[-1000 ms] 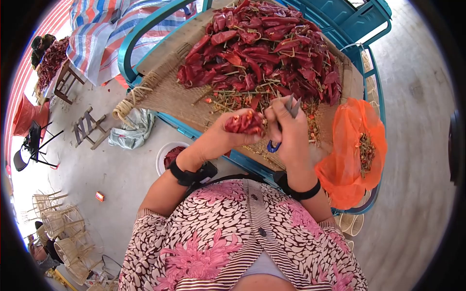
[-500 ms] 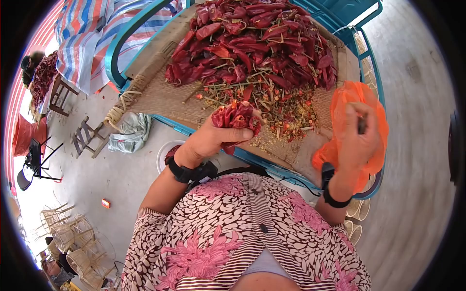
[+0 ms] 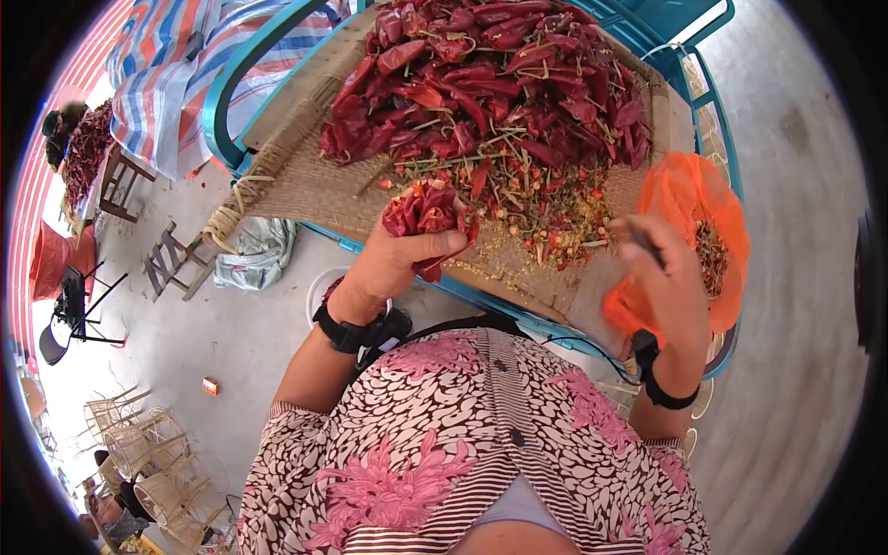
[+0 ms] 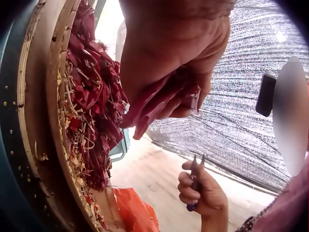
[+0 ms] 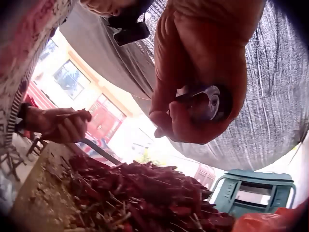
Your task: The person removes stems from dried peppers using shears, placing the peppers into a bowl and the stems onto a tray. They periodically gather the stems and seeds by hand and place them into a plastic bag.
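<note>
In the head view my left hand [image 3: 377, 264] grips a bunch of dried red chilies [image 3: 421, 211], thumb across their side and cut-looking ends upward. My right hand [image 3: 673, 282] is held apart from it, overlapping the orange mesh bag [image 3: 683, 190]. Its curled fingers hold small snips [image 4: 194, 180], whose two pointed blades stick up, slightly parted, in the left wrist view. A dark blue handle shows below those fingers. Beyond both hands a large heap of dried chilies [image 3: 490, 92] lies on a woven mat [image 3: 310, 171], with loose stems and seeds [image 3: 555, 217] along its near side.
A blue-green metal frame [image 3: 217, 111] surrounds the mat. Stem scraps [image 3: 710, 259] lie in the orange bag at right. A white basin [image 3: 324, 287] stands on the floor, near a grey plastic bag [image 3: 259, 254] and a wooden stool [image 3: 171, 264]. Striped sheeting [image 3: 176, 83] lies farther left.
My right hand with the snips has left the chili bunch, gone right over the orange bag, and now comes slightly back left. My left hand keeps the bunch, drawn a little left.
</note>
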`<state>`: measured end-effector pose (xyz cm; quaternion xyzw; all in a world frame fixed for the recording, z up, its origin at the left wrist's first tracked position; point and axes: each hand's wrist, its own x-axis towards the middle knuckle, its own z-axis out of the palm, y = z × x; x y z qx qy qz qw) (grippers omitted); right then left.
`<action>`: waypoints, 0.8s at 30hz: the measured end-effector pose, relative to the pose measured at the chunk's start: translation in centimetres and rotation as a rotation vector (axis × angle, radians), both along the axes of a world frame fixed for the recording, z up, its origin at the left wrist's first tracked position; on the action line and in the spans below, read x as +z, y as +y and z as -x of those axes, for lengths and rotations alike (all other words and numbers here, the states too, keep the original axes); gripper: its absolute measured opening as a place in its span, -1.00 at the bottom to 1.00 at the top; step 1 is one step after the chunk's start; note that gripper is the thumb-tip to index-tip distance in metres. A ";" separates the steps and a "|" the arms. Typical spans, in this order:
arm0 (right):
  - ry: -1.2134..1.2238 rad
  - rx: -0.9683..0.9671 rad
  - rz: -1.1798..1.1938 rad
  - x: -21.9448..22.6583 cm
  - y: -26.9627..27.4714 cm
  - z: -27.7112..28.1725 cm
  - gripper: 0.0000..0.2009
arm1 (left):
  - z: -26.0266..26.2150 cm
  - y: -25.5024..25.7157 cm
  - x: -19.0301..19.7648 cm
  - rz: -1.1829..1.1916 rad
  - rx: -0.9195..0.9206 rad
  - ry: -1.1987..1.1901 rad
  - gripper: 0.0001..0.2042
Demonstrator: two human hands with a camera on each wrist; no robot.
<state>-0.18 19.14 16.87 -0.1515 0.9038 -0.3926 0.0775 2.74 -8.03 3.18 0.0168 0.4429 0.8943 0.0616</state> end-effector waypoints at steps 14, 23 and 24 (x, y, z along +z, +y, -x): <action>0.181 0.500 -0.136 -1.7 -8.5 0.5 -0.66 | -1.5 -0.9 0.9 -0.093 0.057 -0.038 -0.71; 0.427 0.504 -0.288 -2.3 -9.0 0.8 -0.71 | -2.0 -0.8 1.6 -0.079 0.079 -0.082 -0.69; 0.429 0.500 -0.290 -2.2 -9.1 0.7 -0.72 | -2.1 -0.8 1.5 -0.091 0.084 -0.071 -0.70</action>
